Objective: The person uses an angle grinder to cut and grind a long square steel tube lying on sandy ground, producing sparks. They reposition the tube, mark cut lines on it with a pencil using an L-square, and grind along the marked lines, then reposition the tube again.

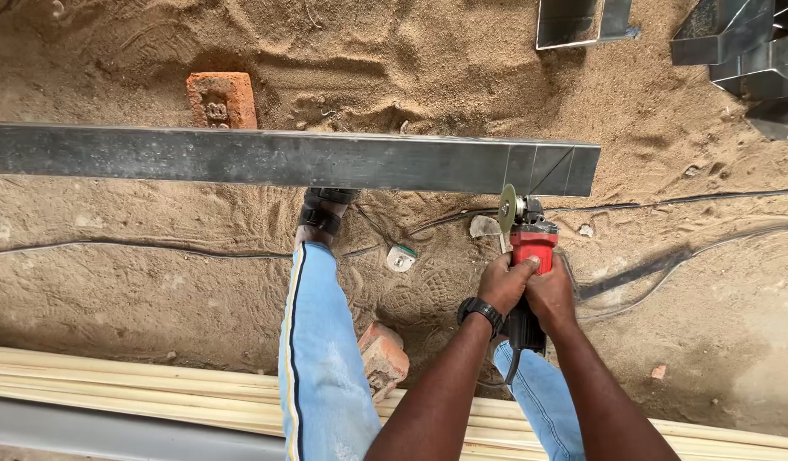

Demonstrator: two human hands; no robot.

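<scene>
Both hands, left hand (502, 282) and right hand (549, 293), clamp red angle grinder (530, 243) | disc (507, 207) beside steel beam (291, 160) | risk: kickback, trailing cable (633, 277) snagging.

red angle grinder (530, 248) at centre right, grey steel beam (283, 160) across the top, orange brick (221, 100) upper left, blue yellow-striped trousers (324, 358) below, tan sand (138, 290).

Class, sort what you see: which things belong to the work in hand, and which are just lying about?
In use:
left hand
right hand
red grinder
long metal beam

Lying about:
brick
broken brick
metal offcuts
pale strips
</scene>
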